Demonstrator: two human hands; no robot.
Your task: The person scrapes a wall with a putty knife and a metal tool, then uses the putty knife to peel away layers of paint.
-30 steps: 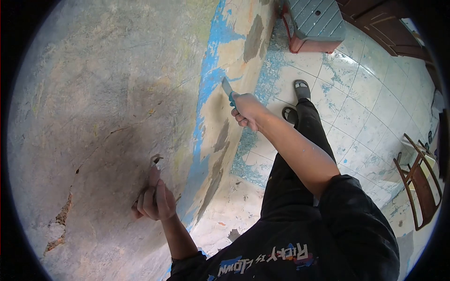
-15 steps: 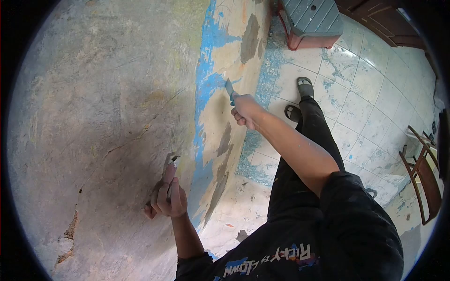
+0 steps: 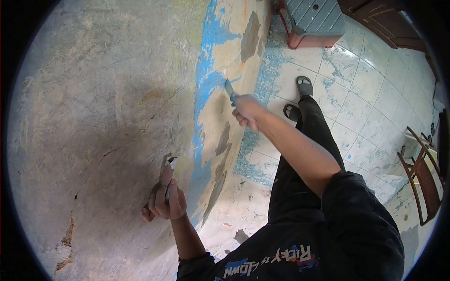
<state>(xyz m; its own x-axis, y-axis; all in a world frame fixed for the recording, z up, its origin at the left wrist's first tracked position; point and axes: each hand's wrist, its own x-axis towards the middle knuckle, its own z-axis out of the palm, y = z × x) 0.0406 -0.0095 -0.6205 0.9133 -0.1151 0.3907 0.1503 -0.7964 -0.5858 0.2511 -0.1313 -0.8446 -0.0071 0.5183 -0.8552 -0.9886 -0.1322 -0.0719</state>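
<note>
My right hand [image 3: 248, 110] is closed around the teal handle of a scraper [image 3: 229, 87]. The scraper's flat metal blade meets the wall [image 3: 93, 117] at the edge of a band of blue paint [image 3: 206, 84]. Bare tan patches show beside that band. Lower left, my left hand [image 3: 168, 201] is against the grey wall, its fingers curled. A pinkish, narrow shape [image 3: 167, 173] with a pale, dark-edged tip sticks up from it; what it is, I cannot make out.
A grey-topped step stool [image 3: 314, 21] with a red base stands on the tiled floor [image 3: 337, 93], which is strewn with blue flakes. A brown wooden chair [image 3: 422, 182] is at the right. My sandalled feet [image 3: 303, 87] are near the wall's foot. A crack [image 3: 65, 243] runs down the wall.
My left hand has shifted very slightly left and down. The scraper and my right hand stay at almost the same spot on the wall.
</note>
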